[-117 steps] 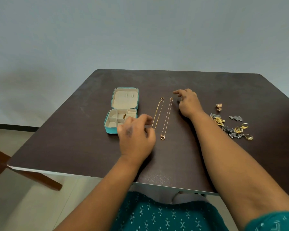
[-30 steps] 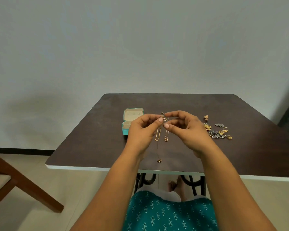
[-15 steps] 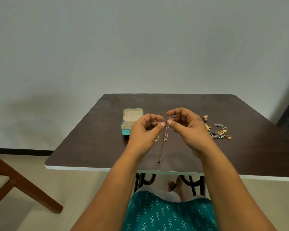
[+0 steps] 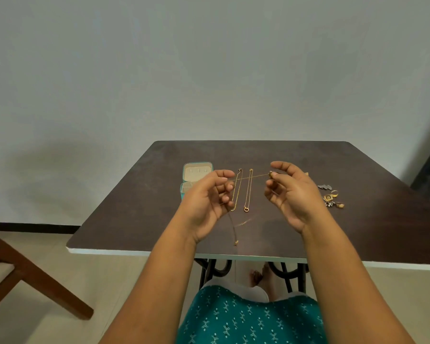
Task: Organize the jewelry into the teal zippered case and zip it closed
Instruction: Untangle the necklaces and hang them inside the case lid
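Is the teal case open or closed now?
Open. The case has its lid raised, showing the beige lining; the left hand hides much of its tray.

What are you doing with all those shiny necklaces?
A person is holding a thin gold chain stretched between the left hand and the right hand, one end dangling down. Two more necklaces lie on the table. The teal case sits open, and a pile of small jewelry waits on the right.

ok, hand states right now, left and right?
Left hand: pinching one end of the thin gold chain stretched between both hands.
Right hand: pinching the chain's other end.
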